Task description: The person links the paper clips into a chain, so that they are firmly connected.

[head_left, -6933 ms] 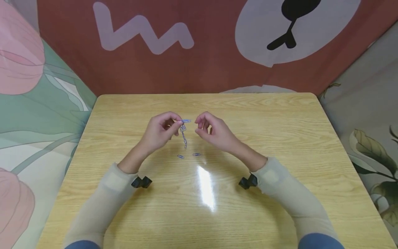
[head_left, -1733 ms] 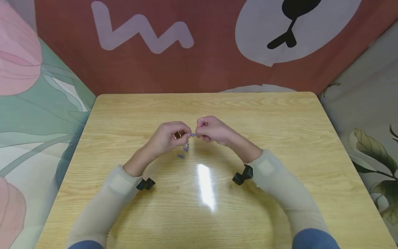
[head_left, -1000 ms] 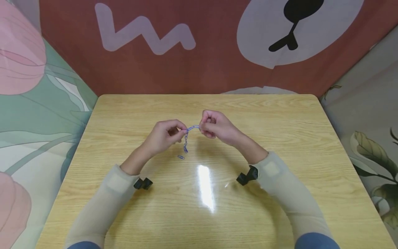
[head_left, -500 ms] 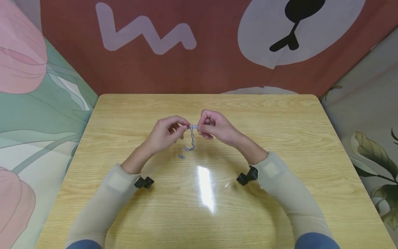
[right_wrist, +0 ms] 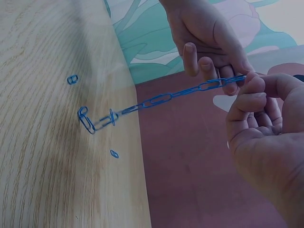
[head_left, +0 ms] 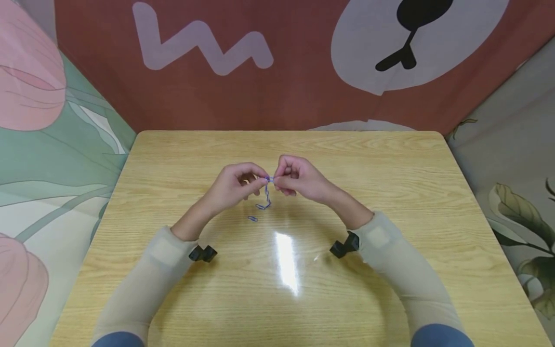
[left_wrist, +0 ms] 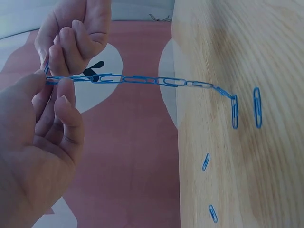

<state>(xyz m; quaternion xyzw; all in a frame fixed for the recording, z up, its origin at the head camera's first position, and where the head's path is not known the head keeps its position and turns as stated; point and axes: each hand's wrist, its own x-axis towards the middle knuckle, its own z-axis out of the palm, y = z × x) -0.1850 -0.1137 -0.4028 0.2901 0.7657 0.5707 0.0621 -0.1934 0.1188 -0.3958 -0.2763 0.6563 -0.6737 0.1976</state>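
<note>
A chain of blue paper clips [head_left: 267, 193] hangs from between the two hands, its lower end bent sideways over the table. The left hand [head_left: 234, 187] pinches the chain's top between thumb and forefinger. Fingertip to fingertip with it, the right hand [head_left: 305, 180] pinches a paper clip [head_left: 271, 180] at that same top end; fingers partly hide where the clips meet. Below the chain, a loose paper clip [head_left: 253, 219] lies on the table. In the left wrist view, two more loose clips show farther off, one paper clip [left_wrist: 205, 162] and another paper clip [left_wrist: 213, 213].
The light wooden table [head_left: 243, 299] carries a bright glare streak in front of the hands. A red printed curtain [head_left: 295, 101] stands behind its back edge, with floral cloth at both sides. Small black cameras [head_left: 203, 253] sit at the wrists.
Earlier the right hand was empty and two loose clips lay below the chain; one has left the table. The right hand now pinches a clip, and the hands have drawn closer together.
</note>
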